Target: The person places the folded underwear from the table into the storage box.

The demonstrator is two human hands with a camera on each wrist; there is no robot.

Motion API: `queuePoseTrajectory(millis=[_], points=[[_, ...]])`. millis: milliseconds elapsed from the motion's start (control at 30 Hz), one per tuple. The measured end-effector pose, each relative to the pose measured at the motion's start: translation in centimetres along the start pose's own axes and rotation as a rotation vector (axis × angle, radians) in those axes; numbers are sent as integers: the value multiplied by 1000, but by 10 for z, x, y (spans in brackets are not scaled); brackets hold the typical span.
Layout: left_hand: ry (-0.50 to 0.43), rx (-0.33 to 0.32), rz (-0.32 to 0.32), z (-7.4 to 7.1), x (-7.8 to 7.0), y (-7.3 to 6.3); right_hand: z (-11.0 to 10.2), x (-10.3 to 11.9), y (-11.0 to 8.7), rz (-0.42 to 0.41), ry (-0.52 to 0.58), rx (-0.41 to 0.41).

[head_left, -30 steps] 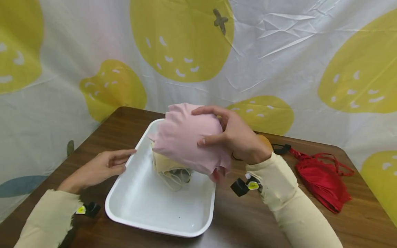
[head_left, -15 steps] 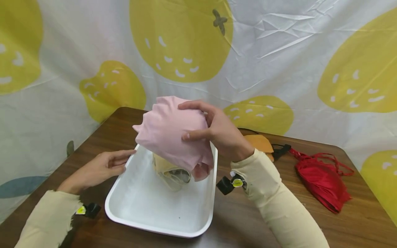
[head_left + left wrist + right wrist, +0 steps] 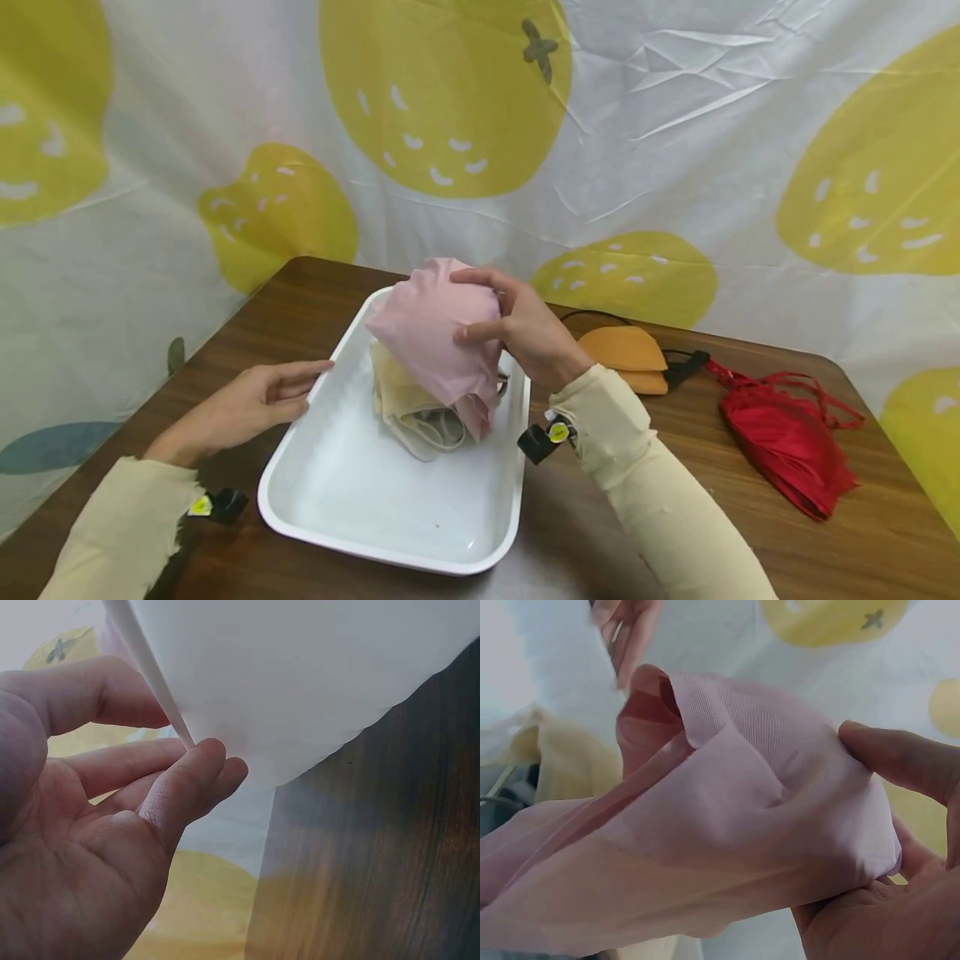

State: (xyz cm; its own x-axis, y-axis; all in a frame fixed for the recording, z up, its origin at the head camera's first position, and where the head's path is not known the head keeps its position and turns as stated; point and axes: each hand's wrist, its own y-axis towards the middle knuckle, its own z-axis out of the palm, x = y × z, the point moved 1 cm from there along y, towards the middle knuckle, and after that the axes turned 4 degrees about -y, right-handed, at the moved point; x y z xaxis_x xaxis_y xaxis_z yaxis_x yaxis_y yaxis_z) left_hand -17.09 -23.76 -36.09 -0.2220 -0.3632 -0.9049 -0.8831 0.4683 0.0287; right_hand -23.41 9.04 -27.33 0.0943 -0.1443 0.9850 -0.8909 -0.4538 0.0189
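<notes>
— As you read the surface (image 3: 750,533) from the left, what comes first?

— Item one: left hand (image 3: 247,404), fingers (image 3: 187,787) nearly straight, tips touching the left rim of the white tray (image 3: 352,517). It grips nothing; it rests against the tray's edge.

— And inside the tray?

— Item two: cream garment (image 3: 393,392) with pale straps, lying in the tray's far half. Item three: pink garment (image 3: 438,333), bunched, directly over the cream one and at least very near it; I cannot tell whether they bear on each other.

— Who holds the pink one?

— Item four: right hand (image 3: 525,329), fingers (image 3: 900,754) curled over the top, thumb on the near side, grasping the cloth. A second ago it hung higher, out over the tray's right rim; since then it has come down and inward, above the tray's middle. I'd judge it close to being laid in on the cream piece, though the grasp is not yet loosed.

— Further right?

— Item five: orange garment (image 3: 626,350), on the wood just beyond the tray. Item six: red garment (image 3: 780,446) with straps, well apart, near the right edge. Neither one has shifted.
</notes>
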Motion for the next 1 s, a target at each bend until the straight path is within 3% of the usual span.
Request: queuePoseTrajectory(millis=[367,600,700,833,1000], points=[[-42,3,-5,0,1,1,1,-29,7,105,-58,4],[-39,-1,-3,0,1,1,7,-40,17,133,-166,-47],[-32,-2,-7,0,1,1,10,-43,21,144,-290,-78],[-29,-1,-11,1,1,1,15,-42,24,147,-579,-111],[-40,-2,-8,0,2,1,21,-37,23,129,-900,-70]])
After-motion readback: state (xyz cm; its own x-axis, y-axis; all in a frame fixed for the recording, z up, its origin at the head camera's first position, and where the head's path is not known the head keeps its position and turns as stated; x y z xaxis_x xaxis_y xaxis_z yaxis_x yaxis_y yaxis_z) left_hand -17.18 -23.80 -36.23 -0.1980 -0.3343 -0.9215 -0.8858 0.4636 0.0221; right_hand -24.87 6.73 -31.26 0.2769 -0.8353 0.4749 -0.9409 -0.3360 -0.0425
